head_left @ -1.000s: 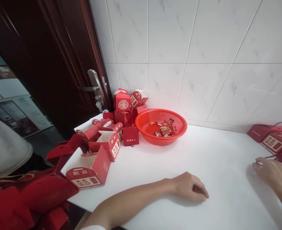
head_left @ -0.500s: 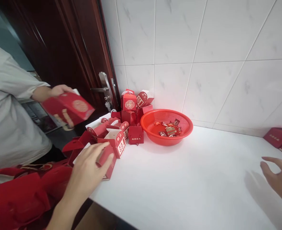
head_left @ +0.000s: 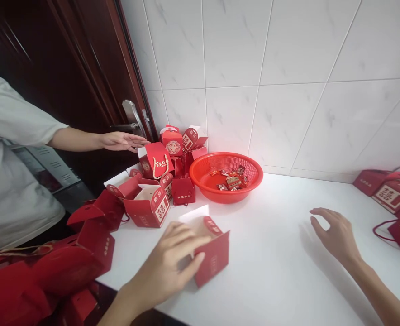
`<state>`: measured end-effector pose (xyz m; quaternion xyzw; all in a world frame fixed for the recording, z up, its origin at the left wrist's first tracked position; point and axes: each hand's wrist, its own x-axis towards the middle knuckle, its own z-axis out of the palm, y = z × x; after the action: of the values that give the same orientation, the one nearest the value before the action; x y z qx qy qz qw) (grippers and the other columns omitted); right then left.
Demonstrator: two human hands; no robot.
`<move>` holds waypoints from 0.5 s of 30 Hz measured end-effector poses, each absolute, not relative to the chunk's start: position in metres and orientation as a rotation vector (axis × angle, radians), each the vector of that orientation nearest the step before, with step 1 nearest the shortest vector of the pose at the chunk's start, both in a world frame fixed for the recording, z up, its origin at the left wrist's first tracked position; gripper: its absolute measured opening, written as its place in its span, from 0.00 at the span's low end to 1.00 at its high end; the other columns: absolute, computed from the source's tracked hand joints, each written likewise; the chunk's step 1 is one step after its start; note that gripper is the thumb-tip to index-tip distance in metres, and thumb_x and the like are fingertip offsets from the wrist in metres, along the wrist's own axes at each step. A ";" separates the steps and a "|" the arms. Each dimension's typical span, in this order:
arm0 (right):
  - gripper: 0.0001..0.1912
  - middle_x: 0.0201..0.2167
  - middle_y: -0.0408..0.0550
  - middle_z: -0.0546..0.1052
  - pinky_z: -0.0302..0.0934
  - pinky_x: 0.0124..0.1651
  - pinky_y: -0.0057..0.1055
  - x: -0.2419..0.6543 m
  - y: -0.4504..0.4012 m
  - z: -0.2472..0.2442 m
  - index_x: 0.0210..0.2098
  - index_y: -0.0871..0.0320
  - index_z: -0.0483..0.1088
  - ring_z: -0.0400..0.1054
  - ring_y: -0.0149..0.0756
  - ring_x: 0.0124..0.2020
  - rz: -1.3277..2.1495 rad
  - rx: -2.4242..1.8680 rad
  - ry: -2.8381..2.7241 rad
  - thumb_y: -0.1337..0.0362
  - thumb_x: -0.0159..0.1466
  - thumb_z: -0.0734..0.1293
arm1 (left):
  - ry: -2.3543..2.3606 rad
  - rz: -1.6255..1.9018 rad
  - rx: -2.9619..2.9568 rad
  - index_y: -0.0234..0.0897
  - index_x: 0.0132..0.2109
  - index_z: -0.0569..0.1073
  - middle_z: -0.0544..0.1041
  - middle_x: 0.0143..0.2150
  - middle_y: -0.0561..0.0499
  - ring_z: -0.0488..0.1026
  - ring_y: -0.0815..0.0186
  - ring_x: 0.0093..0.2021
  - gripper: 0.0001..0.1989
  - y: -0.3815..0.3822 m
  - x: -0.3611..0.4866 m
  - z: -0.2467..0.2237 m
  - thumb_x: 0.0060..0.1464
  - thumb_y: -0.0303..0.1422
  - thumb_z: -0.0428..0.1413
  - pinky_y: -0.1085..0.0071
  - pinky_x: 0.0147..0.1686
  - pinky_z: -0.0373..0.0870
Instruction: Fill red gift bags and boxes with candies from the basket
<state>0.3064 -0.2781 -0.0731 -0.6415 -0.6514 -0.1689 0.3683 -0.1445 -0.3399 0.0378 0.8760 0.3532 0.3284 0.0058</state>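
Observation:
My left hand grips an open-topped red gift box by its left side, low over the white table near its front edge. The box's flaps stand up and its white inside shows. To the right, my right hand hovers over the table, fingers curved and apart, holding nothing. Behind the gift box stands a red plastic basket with several small wrapped candies at its bottom. Another open red box with a white panel sits left of the one I hold.
Red boxes are heaped against the wall and door. More red boxes crowd the left edge. Several closed ones lie at the far right. A co-worker's open hand reaches over the heap from the left.
My left hand has brought the gift box rightward from the heap. The co-worker's box with rope handles now rests on the heap, let go. My right hand appears further left in view.

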 end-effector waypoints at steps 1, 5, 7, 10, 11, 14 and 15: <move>0.15 0.37 0.52 0.81 0.65 0.43 0.47 0.302 -0.277 -0.076 0.36 0.53 0.73 0.74 0.50 0.39 -0.444 -1.609 -1.698 0.54 0.63 0.58 | 1.019 1.047 2.746 0.42 0.49 0.78 0.81 0.36 0.51 0.75 0.65 0.37 0.12 -0.333 -0.129 0.037 0.62 0.27 0.54 0.64 0.47 0.71; 0.13 0.37 0.51 0.81 0.65 0.47 0.49 0.279 -0.278 -0.081 0.38 0.53 0.72 0.75 0.50 0.42 -0.460 -1.470 -1.819 0.57 0.67 0.57 | 0.890 1.106 2.792 0.39 0.50 0.77 0.81 0.37 0.51 0.75 0.63 0.39 0.12 -0.302 -0.077 0.023 0.63 0.28 0.54 0.63 0.47 0.69; 0.13 0.38 0.50 0.81 0.64 0.50 0.50 0.269 -0.279 -0.082 0.39 0.53 0.72 0.75 0.49 0.44 -0.441 -1.429 -1.871 0.58 0.68 0.57 | 0.869 1.101 2.793 0.37 0.51 0.76 0.80 0.38 0.49 0.75 0.62 0.41 0.12 -0.291 -0.057 0.018 0.63 0.28 0.54 0.61 0.48 0.69; 0.12 0.39 0.49 0.81 0.63 0.53 0.50 0.258 -0.281 -0.084 0.41 0.52 0.72 0.75 0.48 0.46 -0.395 -1.396 -1.900 0.59 0.69 0.57 | 0.793 1.114 2.725 0.35 0.52 0.76 0.78 0.46 0.44 0.74 0.58 0.49 0.13 -0.287 -0.035 0.023 0.61 0.30 0.56 0.58 0.52 0.67; 0.12 0.39 0.49 0.81 0.63 0.53 0.50 0.255 -0.282 -0.085 0.41 0.52 0.71 0.75 0.47 0.46 -0.376 -1.393 -1.903 0.60 0.69 0.57 | 0.741 1.142 2.666 0.35 0.52 0.76 0.78 0.48 0.43 0.74 0.57 0.50 0.13 -0.288 -0.029 0.028 0.61 0.31 0.56 0.58 0.53 0.67; 0.11 0.41 0.50 0.81 0.64 0.53 0.51 0.250 -0.285 -0.086 0.42 0.53 0.71 0.75 0.49 0.47 -0.302 -1.427 -1.894 0.60 0.69 0.58 | 0.471 1.132 2.294 0.37 0.39 0.77 0.79 0.39 0.45 0.75 0.62 0.40 0.11 -0.297 -0.013 0.050 0.61 0.39 0.56 0.62 0.46 0.71; 0.11 0.42 0.51 0.81 0.65 0.53 0.51 0.248 -0.286 -0.086 0.42 0.53 0.71 0.74 0.49 0.47 -0.265 -1.444 -1.897 0.60 0.68 0.58 | 0.354 1.038 2.112 0.38 0.33 0.75 0.77 0.31 0.48 0.74 0.64 0.34 0.14 -0.301 -0.009 0.058 0.60 0.43 0.55 0.63 0.41 0.72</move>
<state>0.2483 -0.2860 -0.0858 -0.5609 -0.7369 -0.1028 0.3630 -0.0092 -0.3005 0.0582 0.8239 0.1380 0.4048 0.3718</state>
